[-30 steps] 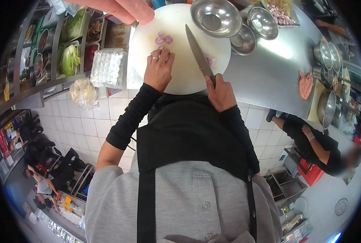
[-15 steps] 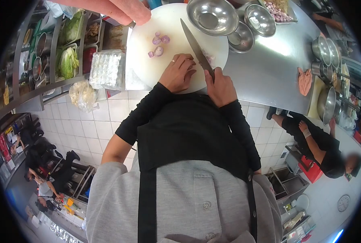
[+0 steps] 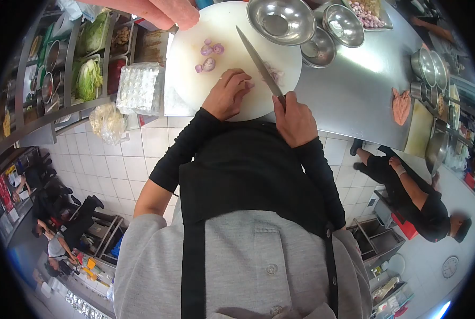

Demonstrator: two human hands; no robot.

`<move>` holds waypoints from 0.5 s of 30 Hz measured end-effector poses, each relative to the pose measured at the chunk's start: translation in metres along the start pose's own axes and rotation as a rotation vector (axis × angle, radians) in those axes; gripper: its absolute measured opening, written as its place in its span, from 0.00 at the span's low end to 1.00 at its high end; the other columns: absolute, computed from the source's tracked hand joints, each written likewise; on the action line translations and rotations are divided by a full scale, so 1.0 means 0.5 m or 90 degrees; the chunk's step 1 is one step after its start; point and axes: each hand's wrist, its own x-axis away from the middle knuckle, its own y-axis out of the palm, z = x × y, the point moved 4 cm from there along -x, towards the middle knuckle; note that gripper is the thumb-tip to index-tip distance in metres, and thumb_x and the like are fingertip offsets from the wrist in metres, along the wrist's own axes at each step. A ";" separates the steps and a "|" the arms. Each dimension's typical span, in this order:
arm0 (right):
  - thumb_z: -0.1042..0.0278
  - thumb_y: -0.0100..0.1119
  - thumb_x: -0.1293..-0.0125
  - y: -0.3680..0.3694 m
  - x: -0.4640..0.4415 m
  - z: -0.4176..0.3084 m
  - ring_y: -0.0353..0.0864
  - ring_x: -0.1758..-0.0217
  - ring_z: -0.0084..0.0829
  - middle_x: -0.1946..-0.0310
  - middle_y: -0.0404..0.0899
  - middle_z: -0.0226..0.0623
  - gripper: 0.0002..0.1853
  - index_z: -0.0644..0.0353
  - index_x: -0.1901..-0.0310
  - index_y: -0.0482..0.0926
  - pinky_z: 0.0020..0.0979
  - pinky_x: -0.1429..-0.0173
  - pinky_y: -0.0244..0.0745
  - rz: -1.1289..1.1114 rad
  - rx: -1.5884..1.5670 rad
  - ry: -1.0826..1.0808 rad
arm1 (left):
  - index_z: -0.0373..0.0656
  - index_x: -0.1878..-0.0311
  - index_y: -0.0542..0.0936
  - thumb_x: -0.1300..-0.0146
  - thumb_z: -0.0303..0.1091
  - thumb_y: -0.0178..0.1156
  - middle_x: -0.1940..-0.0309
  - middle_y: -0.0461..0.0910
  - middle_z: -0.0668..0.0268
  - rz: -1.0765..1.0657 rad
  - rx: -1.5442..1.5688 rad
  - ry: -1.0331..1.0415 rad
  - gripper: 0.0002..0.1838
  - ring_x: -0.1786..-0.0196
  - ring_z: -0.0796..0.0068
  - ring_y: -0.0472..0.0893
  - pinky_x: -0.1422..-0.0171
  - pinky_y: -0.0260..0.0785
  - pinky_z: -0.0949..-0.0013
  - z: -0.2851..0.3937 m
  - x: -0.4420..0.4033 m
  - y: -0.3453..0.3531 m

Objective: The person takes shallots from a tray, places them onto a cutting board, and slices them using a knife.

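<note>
over a round white board (image 3: 195, 89), the left hand (image 3: 225, 97) pinches a shallot piece (image 3: 249, 84); right hand (image 3: 296, 121) fingers clench a knife (image 3: 258, 63).

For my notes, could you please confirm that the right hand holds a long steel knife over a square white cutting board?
The head view shows the white cutting board is round, not square; the right hand holds the steel knife over it.

Gap between shallots (image 3: 209, 64) and knife (image 3: 259, 61) — bowl (image 3: 275, 22) beyond

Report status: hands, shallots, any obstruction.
Right hand closed on knife. Left hand curled by shallot piece, grip unclear. Other shallots on board. Metal bowl overlaps board's far edge.
</note>
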 end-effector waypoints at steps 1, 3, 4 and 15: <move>0.52 0.55 0.19 0.002 0.006 -0.002 0.85 0.67 0.64 0.73 0.84 0.56 0.19 0.62 0.59 0.70 0.60 0.63 0.80 -0.010 0.008 0.000 | 0.41 0.45 0.78 0.43 0.16 0.67 0.48 0.79 0.58 0.001 -0.005 0.014 0.22 0.44 0.51 0.80 0.43 0.78 0.55 -0.004 -0.001 0.004; 0.52 0.55 0.19 0.006 0.019 -0.006 0.86 0.68 0.62 0.73 0.84 0.56 0.19 0.62 0.59 0.71 0.59 0.63 0.81 -0.029 0.026 0.002 | 0.41 0.46 0.79 0.42 0.16 0.67 0.48 0.80 0.58 0.003 -0.014 0.042 0.20 0.46 0.51 0.81 0.44 0.78 0.56 -0.007 -0.006 0.013; 0.52 0.55 0.19 0.009 0.023 -0.006 0.86 0.68 0.62 0.74 0.84 0.55 0.18 0.61 0.59 0.71 0.58 0.63 0.81 -0.034 0.044 0.004 | 0.41 0.47 0.79 0.42 0.16 0.68 0.49 0.80 0.58 0.004 -0.013 0.042 0.19 0.46 0.52 0.81 0.45 0.78 0.57 -0.007 -0.008 0.014; 0.52 0.55 0.20 0.000 0.043 -0.013 0.88 0.71 0.54 0.76 0.84 0.50 0.18 0.59 0.61 0.71 0.50 0.67 0.84 -0.019 0.152 -0.036 | 0.40 0.54 0.82 0.40 0.18 0.68 0.54 0.82 0.60 0.030 -0.030 0.062 0.11 0.50 0.55 0.83 0.48 0.79 0.58 0.003 -0.011 0.012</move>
